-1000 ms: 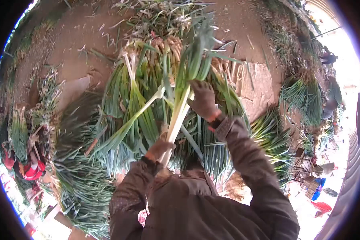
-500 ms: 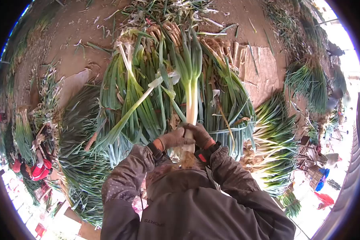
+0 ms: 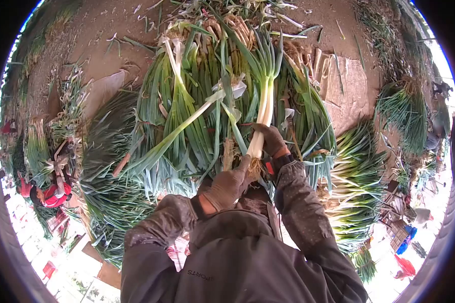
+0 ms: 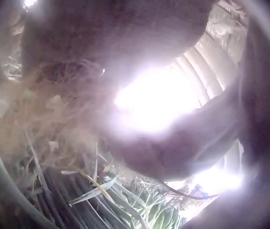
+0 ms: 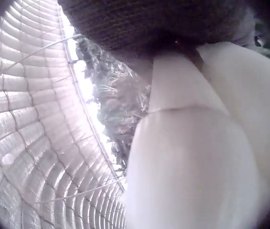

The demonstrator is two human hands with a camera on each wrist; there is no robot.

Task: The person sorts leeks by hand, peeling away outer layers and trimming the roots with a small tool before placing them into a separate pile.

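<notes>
Two thick green onions (image 3: 263, 106), white stalks with green tops pointing away, lie over a large pile in the head view. My gloved right hand (image 3: 271, 139) grips them around the lower white stalks; the right wrist view shows the white stalks (image 5: 187, 157) big and close under the glove (image 5: 168, 28). My gloved left hand (image 3: 227, 187) is at the root end, one fingertip against the stalk base, fingers close about the brown roots (image 3: 255, 169). In the left wrist view the fringe of roots (image 4: 63, 105) sits beside the glove, blurred by glare.
Beneath the hands spreads a pile of green onions (image 3: 187, 116), with a pale loose stalk (image 3: 182, 129) across it. More heaps lie left (image 3: 111, 187) and right (image 3: 356, 187). Cardboard (image 3: 346, 88) lies on the soil at the upper right. Someone in red (image 3: 55, 196) is at far left.
The right hand has come down from the leafy part to the lower white stalks. The onions have shifted right, and the left hand has gone from the stalks to the root end.
</notes>
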